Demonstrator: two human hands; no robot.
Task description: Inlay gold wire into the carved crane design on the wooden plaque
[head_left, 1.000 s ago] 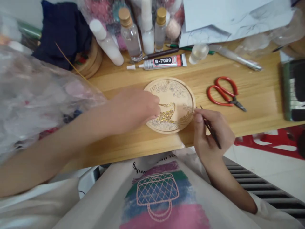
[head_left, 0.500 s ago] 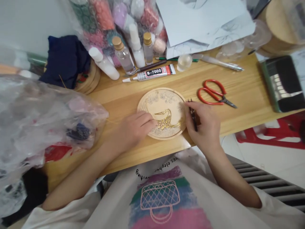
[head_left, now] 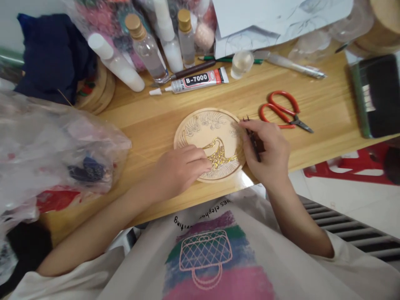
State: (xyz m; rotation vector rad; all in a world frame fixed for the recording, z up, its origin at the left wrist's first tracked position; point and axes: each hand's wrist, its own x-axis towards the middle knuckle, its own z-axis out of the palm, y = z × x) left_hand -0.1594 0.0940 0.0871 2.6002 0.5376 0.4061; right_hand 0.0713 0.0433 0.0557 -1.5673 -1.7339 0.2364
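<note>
A round pale wooden disc [head_left: 200, 123] lies on the wooden table, with line drawings round its rim and a gold wire bird [head_left: 218, 157] on it. My left hand [head_left: 183, 167] rests over the disc's lower left part, fingers together near the gold bird; whatever may be under the fingertips is hidden. At the disc's right edge is my right hand [head_left: 265, 146], its fingers curled round dark tweezers [head_left: 253, 146] whose tips point away from me. Thumb and index finger of that hand meet by the rim; anything tiny between them cannot be made out.
Red-handled scissors [head_left: 283, 112] lie right of the disc. Behind it are a glue tube [head_left: 198, 81], a small clear cup [head_left: 241, 64], a pen [head_left: 292, 66] and several bottles. Plastic bags [head_left: 62, 146] cover the left side. A phone [head_left: 376, 96] lies at the far right.
The camera view has shifted slightly, so the objects behind appear higher. My left fingers now cover more of the bird's head. My right hand still holds the tweezers at the disc's edge.
</note>
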